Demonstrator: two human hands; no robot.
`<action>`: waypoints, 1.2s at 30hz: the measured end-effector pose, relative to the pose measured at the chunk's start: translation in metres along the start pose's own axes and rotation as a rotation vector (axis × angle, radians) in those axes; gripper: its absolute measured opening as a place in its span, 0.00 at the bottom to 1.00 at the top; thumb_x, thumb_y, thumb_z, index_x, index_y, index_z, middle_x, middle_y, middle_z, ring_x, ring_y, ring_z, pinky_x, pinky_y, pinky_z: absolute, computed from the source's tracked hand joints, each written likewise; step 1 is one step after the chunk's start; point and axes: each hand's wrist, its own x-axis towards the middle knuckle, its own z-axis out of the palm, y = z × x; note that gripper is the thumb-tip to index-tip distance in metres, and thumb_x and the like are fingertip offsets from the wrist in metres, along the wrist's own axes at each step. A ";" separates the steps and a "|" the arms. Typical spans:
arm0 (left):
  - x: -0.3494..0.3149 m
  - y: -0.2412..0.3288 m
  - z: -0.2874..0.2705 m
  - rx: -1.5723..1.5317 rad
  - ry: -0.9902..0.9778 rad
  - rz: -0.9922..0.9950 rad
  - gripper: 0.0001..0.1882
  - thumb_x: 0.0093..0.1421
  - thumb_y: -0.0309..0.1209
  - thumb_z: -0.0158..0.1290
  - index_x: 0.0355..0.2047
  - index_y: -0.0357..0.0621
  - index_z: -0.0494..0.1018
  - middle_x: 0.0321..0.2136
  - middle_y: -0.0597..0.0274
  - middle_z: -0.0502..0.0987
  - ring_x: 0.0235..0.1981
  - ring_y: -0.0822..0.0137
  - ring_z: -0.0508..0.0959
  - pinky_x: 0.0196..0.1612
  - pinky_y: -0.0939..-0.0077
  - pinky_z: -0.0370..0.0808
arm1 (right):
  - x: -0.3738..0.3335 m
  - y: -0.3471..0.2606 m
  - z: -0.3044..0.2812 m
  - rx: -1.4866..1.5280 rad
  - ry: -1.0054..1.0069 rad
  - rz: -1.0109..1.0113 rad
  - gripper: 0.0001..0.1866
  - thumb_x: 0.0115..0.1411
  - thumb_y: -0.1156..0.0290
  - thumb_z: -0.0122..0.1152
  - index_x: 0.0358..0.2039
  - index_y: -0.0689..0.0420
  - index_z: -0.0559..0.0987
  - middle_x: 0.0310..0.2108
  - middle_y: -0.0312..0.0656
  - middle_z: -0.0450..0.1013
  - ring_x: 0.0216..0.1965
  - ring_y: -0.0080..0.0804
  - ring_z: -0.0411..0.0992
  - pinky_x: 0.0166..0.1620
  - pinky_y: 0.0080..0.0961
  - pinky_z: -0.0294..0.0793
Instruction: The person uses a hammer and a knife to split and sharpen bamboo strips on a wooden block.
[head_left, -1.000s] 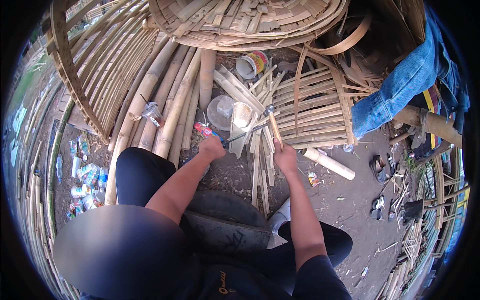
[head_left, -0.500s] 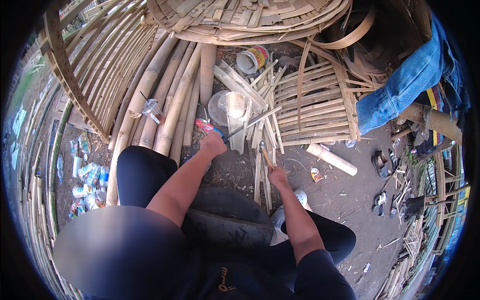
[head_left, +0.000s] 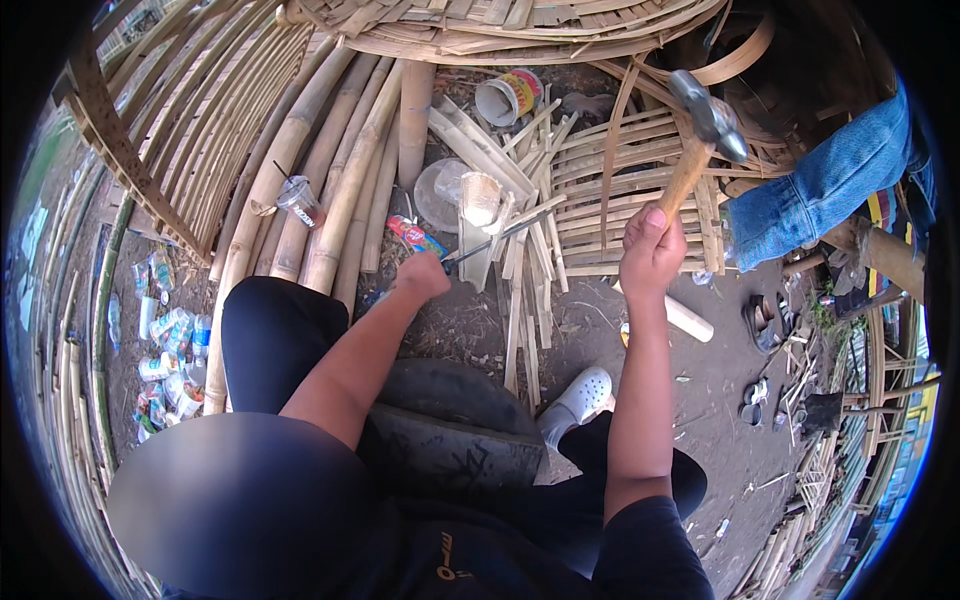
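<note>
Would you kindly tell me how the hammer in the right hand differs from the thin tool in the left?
The hammer has a pale wooden handle and a thick metal head, while the thin tool shows a long, narrow, dark shaft. The hammer is raised, head uppermost; the thin tool slants low across the bamboo strips. Each is gripped in one hand: the hammer in the right hand, the thin tool in the left hand.
</note>
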 end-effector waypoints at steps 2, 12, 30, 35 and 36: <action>0.004 0.012 0.004 -0.005 -0.006 0.025 0.20 0.51 0.33 0.51 0.44 0.39 0.75 0.45 0.44 0.77 0.49 0.50 0.77 0.51 0.63 0.74 | -0.051 0.068 0.007 0.023 0.109 -0.077 0.25 0.67 0.51 0.47 0.24 0.61 0.67 0.12 0.38 0.63 0.15 0.27 0.63 0.19 0.23 0.59; -0.003 0.010 0.001 0.093 -0.063 0.001 0.19 0.52 0.34 0.52 0.44 0.40 0.76 0.44 0.47 0.78 0.48 0.54 0.78 0.51 0.63 0.75 | -0.075 0.106 -0.040 -0.956 -0.549 0.595 0.26 0.65 0.51 0.49 0.30 0.66 0.79 0.28 0.64 0.73 0.34 0.63 0.72 0.41 0.50 0.70; -0.005 0.011 0.016 0.067 -0.033 -0.016 0.17 0.54 0.34 0.50 0.42 0.40 0.76 0.43 0.46 0.78 0.48 0.52 0.78 0.50 0.64 0.75 | -0.188 0.163 0.014 -0.841 -0.384 0.678 0.27 0.65 0.52 0.48 0.28 0.67 0.77 0.28 0.66 0.73 0.34 0.66 0.72 0.40 0.52 0.71; 0.000 0.005 0.030 0.021 -0.044 -0.063 0.18 0.53 0.35 0.52 0.42 0.41 0.76 0.43 0.46 0.78 0.47 0.53 0.78 0.49 0.66 0.75 | -0.048 0.083 -0.036 -0.921 -0.587 0.559 0.28 0.63 0.49 0.52 0.31 0.68 0.77 0.27 0.62 0.74 0.33 0.63 0.73 0.40 0.48 0.71; -0.004 0.010 0.029 0.001 -0.032 -0.066 0.18 0.53 0.35 0.52 0.42 0.41 0.76 0.43 0.46 0.78 0.47 0.54 0.78 0.49 0.66 0.75 | -0.025 0.066 -0.045 -0.888 -0.610 0.432 0.27 0.63 0.49 0.53 0.32 0.67 0.77 0.25 0.60 0.74 0.30 0.62 0.72 0.38 0.46 0.70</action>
